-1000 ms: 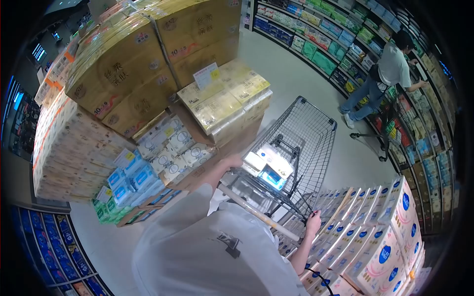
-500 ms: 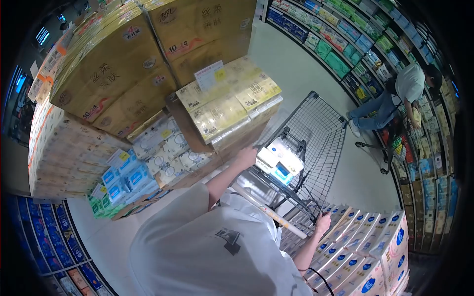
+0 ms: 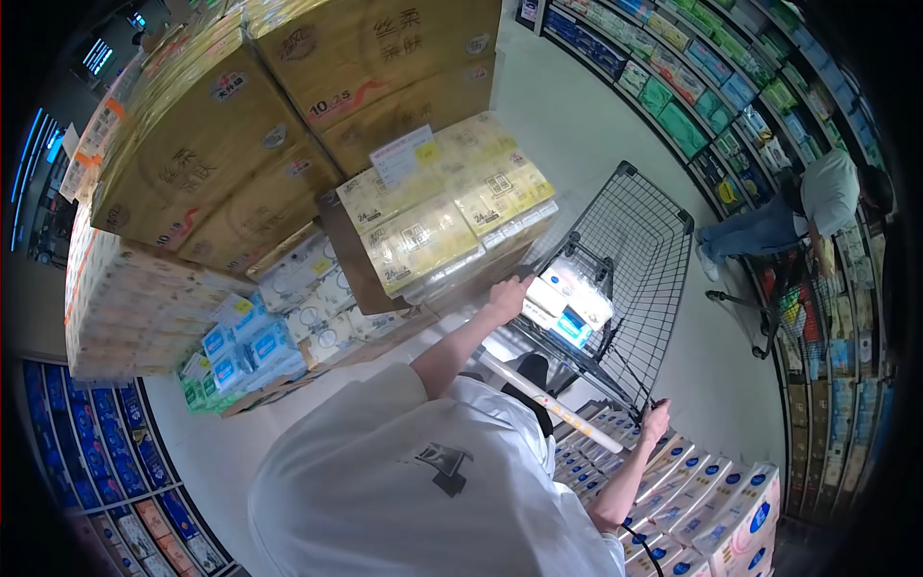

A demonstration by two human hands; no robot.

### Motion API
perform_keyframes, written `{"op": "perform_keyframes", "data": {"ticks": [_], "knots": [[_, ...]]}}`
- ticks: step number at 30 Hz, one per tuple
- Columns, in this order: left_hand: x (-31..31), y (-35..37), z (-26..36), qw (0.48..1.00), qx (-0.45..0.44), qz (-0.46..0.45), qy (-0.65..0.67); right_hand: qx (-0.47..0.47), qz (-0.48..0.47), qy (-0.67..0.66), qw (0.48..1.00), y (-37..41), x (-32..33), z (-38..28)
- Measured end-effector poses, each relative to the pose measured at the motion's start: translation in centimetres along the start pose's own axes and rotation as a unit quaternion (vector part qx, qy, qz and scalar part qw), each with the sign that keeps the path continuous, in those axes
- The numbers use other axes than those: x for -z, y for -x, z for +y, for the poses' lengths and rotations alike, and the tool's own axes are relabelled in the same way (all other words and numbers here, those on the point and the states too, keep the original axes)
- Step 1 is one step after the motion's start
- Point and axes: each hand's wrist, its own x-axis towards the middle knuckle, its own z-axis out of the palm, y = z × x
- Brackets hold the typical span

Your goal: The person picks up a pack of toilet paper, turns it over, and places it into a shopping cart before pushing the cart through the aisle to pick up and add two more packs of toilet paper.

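Note:
Ahead of me is a wire shopping cart [image 3: 646,260], its basket reaching away to the upper right. My left hand [image 3: 508,300] is closed on the cart's near left corner, beside some packs. My right hand [image 3: 656,421] is wrapped round the near right corner. A pale bar with printed marks [image 3: 553,399], apparently the cart's handle, crosses between my body and the basket. White and blue tissue packs [image 3: 577,306] lie at the near end of the cart.
Left stand stacked brown cartons [image 3: 385,58], yellow tissue packs [image 3: 461,202] and blue packs [image 3: 252,348]. Close to my right is a stack of pink-white packs [image 3: 707,495]. Another person [image 3: 829,192] with a cart [image 3: 788,298] is by the shelves [image 3: 663,96].
The cart and both my hands sit slightly further right in view, with my hands still on the cart. The other person also appears further right.

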Motion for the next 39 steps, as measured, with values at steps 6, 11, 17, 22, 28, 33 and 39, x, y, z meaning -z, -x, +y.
{"op": "perform_keyframes", "data": {"ticks": [6,11,17,22,28,33,39], "knots": [[-0.9,-5.1,1.8,0.999,0.014,0.027,-0.015,0.031,-0.003,0.004,1.0,-7.0,2.0,-2.0],[0.4,-8.8,3.9,0.999,0.038,-0.005,-0.022,0.049,-0.027,0.043,0.998,-12.9,4.3,-4.6],[-0.1,-13.4,4.8,1.0,-0.001,0.029,-0.007,0.083,-0.055,0.05,0.994,-19.8,6.3,-7.7],[-3.4,-16.7,3.7,0.986,-0.068,0.152,-0.018,0.114,-0.055,0.057,0.99,-25.3,6.8,-10.0],[0.6,-17.8,8.7,0.997,0.045,0.043,0.046,0.159,-0.042,0.049,0.985,-31.7,7.3,-11.4],[-0.4,-21.2,8.8,0.994,0.097,0.046,0.019,0.188,-0.062,0.033,0.98,-37.1,7.4,-14.1],[1.9,-23.8,10.7,0.988,0.153,0.004,0.031,0.22,-0.055,0.06,0.972,-42.9,7.3,-17.1]]}}
